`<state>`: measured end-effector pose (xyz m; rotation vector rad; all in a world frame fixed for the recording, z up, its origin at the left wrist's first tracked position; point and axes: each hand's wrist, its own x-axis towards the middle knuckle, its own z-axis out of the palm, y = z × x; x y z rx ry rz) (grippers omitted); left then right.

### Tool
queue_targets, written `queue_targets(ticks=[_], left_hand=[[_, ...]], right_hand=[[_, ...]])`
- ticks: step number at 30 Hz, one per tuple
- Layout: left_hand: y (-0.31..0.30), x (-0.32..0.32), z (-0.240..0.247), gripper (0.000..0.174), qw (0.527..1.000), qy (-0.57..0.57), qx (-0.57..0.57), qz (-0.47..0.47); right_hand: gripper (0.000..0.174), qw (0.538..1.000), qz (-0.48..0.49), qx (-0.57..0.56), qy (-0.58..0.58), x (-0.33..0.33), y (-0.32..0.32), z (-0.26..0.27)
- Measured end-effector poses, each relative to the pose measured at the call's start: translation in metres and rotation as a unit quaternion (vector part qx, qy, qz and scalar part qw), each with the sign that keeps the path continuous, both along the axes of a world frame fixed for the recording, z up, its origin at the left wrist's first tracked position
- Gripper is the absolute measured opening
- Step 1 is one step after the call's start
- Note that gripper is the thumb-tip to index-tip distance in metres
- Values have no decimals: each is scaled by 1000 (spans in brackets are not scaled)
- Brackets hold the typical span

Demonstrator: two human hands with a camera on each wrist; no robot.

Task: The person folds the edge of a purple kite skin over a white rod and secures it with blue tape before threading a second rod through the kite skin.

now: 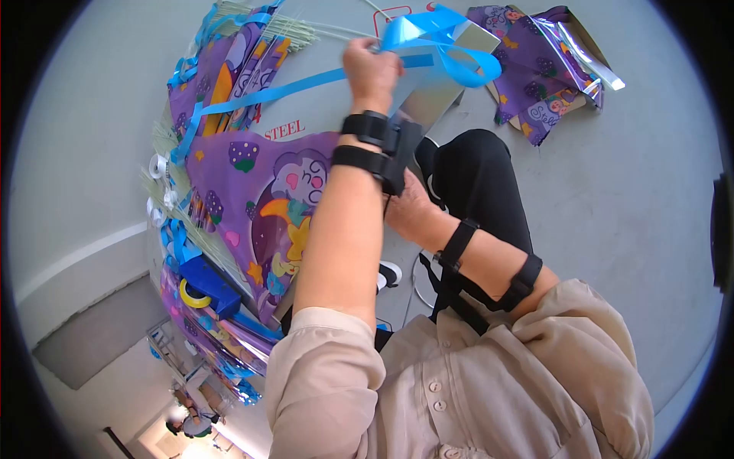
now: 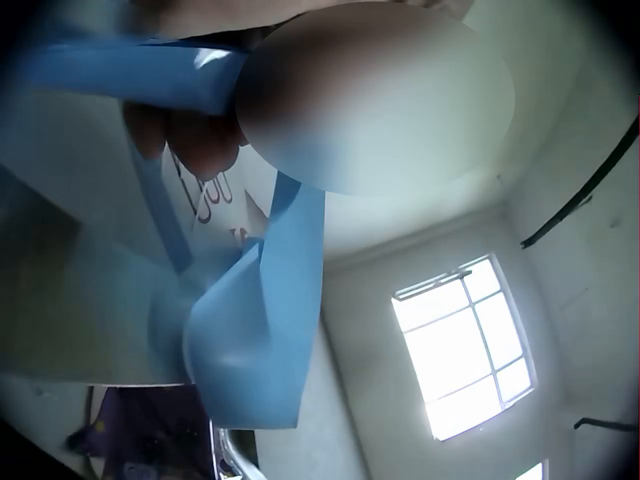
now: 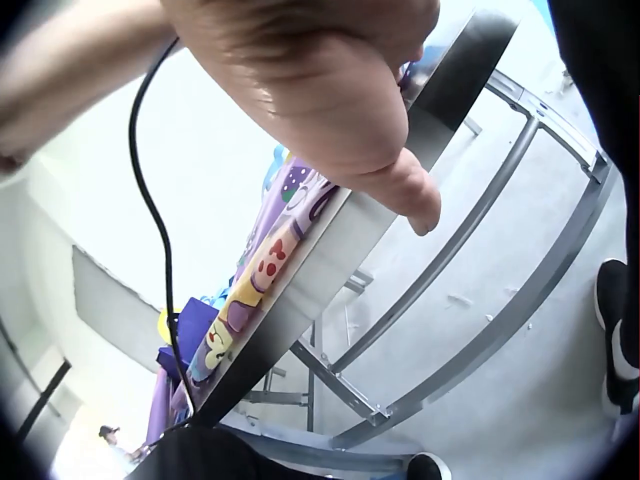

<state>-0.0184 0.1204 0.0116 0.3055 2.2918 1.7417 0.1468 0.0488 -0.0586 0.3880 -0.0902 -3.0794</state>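
Two hands divide the work: the left hand [image 1: 372, 69] pinches the blue ribbon [image 1: 447, 47] in closed fingers [image 1: 382, 55] at the far end of the silver board [image 1: 440, 90], probably to hold its loops, while the right hand [image 1: 409, 208] steadies the board's near edge. Only the right wrist view shows its thumb [image 3: 415, 200] pressing there.

Head looks down; left wrist upward, sharing ribbon [image 1: 417, 30].
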Motion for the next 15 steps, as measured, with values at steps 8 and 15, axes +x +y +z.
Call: queue_targets(ticks=[8, 15], left_hand=[[-194, 3, 42, 11, 969, 124, 96, 193], [-422, 127, -6, 21, 948, 3, 90, 306]], right_hand=[[54, 28, 86, 987, 133, 12, 22, 40], [57, 34, 106, 983, 143, 11, 14, 41]])
